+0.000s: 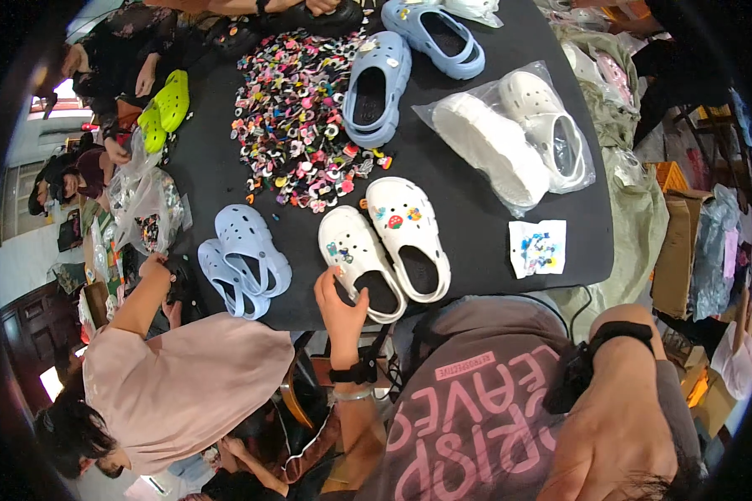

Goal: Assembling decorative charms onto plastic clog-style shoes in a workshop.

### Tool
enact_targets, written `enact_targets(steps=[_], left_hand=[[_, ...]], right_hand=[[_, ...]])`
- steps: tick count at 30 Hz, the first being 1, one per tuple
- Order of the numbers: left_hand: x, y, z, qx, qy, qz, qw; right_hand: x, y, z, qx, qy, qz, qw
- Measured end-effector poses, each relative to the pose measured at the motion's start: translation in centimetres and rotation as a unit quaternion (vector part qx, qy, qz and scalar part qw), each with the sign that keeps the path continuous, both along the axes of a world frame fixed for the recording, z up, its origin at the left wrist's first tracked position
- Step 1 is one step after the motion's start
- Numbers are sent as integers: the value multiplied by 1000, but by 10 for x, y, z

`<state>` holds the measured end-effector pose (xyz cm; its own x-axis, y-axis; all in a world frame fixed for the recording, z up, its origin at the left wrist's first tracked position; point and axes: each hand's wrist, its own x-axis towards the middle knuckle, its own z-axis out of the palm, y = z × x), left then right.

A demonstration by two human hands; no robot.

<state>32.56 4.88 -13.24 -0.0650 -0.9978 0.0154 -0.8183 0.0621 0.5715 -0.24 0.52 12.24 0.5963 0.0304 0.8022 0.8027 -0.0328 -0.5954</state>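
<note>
On the black table before me, a pair of white clogs lies side by side, toes pointing away. My left hand (342, 313) is at the near side of the left white clog (351, 242), thumb by its foot opening and fingers bent along its outer edge. Colourful charms dot both that clog and the right white clog (405, 221). My right hand (614, 442) is raised close to the camera at the lower right, its back showing and its fingers hidden. Pale blue clogs (246, 255) rest to the left. A small white packet (537, 249) of blue charms lies to the right.
A heap of loose charms (297, 117) covers the table's middle. Beyond it are larger blue clogs (378, 88) and bagged white clogs (510, 138). Green clogs (165, 108) stand at the left edge. A person in pink (184, 384) works to my left; others sit further along.
</note>
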Motion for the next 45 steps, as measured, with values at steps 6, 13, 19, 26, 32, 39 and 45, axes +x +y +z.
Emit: enact_targets(steps=[6, 13, 19, 26, 32, 39, 45], left_hand=[[-10, -10, -30, 114, -40, 186, 975], [-7, -9, -26, 47, -52, 136, 988], [9, -18, -45, -13, -94, 98, 991], [23, -19, -64, 41, 26, 153, 987], [43, 7, -29, 83, 224, 118, 964], [25, 12, -76, 215, 735, 201, 610], [22, -12, -99, 304, 650, 354, 600]], right_hand=[[-1, 20, -6, -37, -129, -114, 984], [-11, 13, 1, -336, -216, -399, 825], [1, 22, 8, -365, -210, -435, 796], [30, 42, 8, -112, -78, -164, 977], [28, 12, -9, -16, -16, -226, 974], [54, -10, -5, -133, -59, -544, 826], [72, 13, 6, -74, -88, -627, 770]])
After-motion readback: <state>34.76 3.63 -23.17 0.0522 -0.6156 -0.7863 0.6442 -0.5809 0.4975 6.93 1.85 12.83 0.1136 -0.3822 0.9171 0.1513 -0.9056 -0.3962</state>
